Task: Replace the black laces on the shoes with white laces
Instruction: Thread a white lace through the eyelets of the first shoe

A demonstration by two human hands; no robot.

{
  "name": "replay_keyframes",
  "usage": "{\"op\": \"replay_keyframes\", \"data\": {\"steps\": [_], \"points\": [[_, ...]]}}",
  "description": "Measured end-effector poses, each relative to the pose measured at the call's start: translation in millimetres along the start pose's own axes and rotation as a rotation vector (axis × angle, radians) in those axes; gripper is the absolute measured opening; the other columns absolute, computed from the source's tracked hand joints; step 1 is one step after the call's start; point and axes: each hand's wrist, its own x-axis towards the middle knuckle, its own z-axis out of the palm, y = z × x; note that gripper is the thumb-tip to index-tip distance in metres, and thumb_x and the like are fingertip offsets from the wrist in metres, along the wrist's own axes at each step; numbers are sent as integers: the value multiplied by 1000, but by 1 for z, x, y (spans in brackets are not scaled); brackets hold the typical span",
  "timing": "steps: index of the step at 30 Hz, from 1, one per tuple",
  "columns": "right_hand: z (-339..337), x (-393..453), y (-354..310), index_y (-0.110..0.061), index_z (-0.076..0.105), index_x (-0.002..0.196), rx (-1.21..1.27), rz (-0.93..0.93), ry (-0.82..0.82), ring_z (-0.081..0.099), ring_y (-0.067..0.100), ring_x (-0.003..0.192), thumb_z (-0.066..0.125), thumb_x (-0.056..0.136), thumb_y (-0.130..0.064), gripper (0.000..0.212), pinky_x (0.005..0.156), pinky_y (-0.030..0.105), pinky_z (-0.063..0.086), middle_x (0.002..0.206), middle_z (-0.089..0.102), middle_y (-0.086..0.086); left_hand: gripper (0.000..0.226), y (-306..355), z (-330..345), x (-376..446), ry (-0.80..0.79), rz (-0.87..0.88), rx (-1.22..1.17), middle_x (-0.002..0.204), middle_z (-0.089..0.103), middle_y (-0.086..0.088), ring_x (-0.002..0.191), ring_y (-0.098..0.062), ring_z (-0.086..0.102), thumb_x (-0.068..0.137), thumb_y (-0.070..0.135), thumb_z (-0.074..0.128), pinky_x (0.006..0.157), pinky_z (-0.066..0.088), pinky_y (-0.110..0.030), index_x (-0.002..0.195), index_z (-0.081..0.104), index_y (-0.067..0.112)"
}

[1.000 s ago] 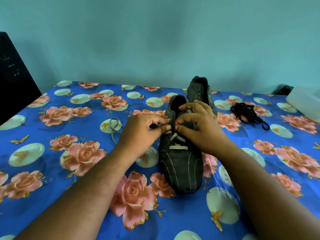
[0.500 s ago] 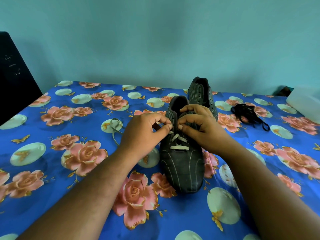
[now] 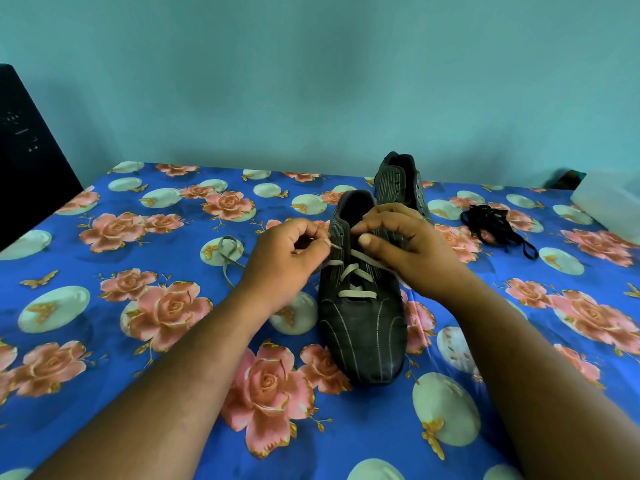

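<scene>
Near shoe [image 3: 362,327] before far shoe [image 3: 398,181], lace pile [image 3: 491,225] right, possibly a box [image 3: 609,202] beyond

near shoe [image 3: 363,327] mid-desk, both hands at its laces | second shoe [image 3: 398,181] just behind, blocks reach from rear | black laces [image 3: 491,225] heaped right, well apart | white lace [image 3: 227,252] loose left of left hand [image 3: 284,261] | desk [image 3: 104,393] cloth open front-left and front-right | dark box [image 3: 24,161] far left edge

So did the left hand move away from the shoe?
Yes, a little. The left hand slid left, off the near shoe, pulling the white lace out; the shoe stayed on the same flowers of the cloth.
</scene>
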Motion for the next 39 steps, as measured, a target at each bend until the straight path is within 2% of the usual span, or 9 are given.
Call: {"op": "replay_keyframes", "data": {"steps": [4, 12, 16, 19, 23, 26, 34, 36, 39], "points": [[-6, 0, 2, -21, 75, 112, 68, -11, -31, 56, 15, 123, 56, 100, -18, 22, 111, 44, 41, 115, 65, -10, 15, -2, -9, 2, -30, -203, -258, 95, 76, -7, 96, -22, 74, 100, 14, 60, 75, 63, -40, 90, 70, 11], [-8, -1, 3, -26, 75, 112, 14, 4, -53, 54, 12, 125, 71, 94, -17, 20, 113, 43, 40, 118, 63, -10, 18, -2, -25, 12, 146, -390, -451, 101, 76, -16, 90, -22, 76, 101, 16, 54, 67, 62, -30, 101, 67, 3], [-8, -1, 4, -23, 75, 110, 18, 14, -44, 54, 13, 125, 73, 92, -17, 19, 112, 43, 41, 116, 63, -9, 19, 3, -18, 7, 125, -185, -293, 103, 69, 4, 84, 2, 68, 100, 29, 64, 65, 55, -17, 112, 64, 15], [-7, -1, 4, -25, 75, 110, -13, 5, -41, 53, 12, 125, 74, 92, -19, 19, 111, 42, 41, 116, 63, -10, 30, 1, -12, 3, -63, -28, -98, 107, 70, 8, 94, 0, 66, 94, 48, 66, 79, 52, -15, 112, 69, 25], [-5, -1, 5, -27, 74, 112, -77, -14, -44, 51, 12, 126, 73, 92, -26, 20, 110, 40, 41, 117, 62, -12, 6, -3, -3, 2, -125, 106, 77, 101, 68, 7, 96, 3, 61, 93, 28, 71, 80, 44, -6, 97, 71, 24], [-5, -1, 6, -30, 73, 111, -74, -14, -48, 51, 12, 127, 70, 91, -31, 20, 110, 43, 41, 117, 61, -12, 5, -1, -6, 1, -130, 24, -47, 99, 71, 5, 92, 2, 65, 95, 21, 69, 81, 49, -11, 97, 73, 17], [-8, -1, 5, -31, 73, 109, -61, -9, -60, 51, 12, 127, 72, 93, -25, 18, 111, 44, 40, 118, 62, -13, 13, -8, -43, 24, 435, -403, -383, 91, 69, 10, 83, -9, 60, 99, 29, 59, 67, 42, -25, 93, 70, 25], [-8, -1, 5, -30, 73, 109, -75, -9, -58, 51, 12, 127, 73, 93, -25, 17, 110, 43, 41, 117, 62, -14, 15, -17, -45, 25, 460, -414, -242, 98, 69, 11, 88, -6, 62, 96, 35, 62, 67, 45, -19, 100, 70, 23], [-8, -1, 5, -29, 73, 109, -81, -9, -60, 50, 11, 127, 72, 93, -25, 17, 110, 42, 40, 117, 62, -14, 39, -29, -41, 22, 327, -180, 225, 125, 63, 11, 124, -16, 54, 84, 63, 59, 98, 45, -38, 113, 64, 36]]}}
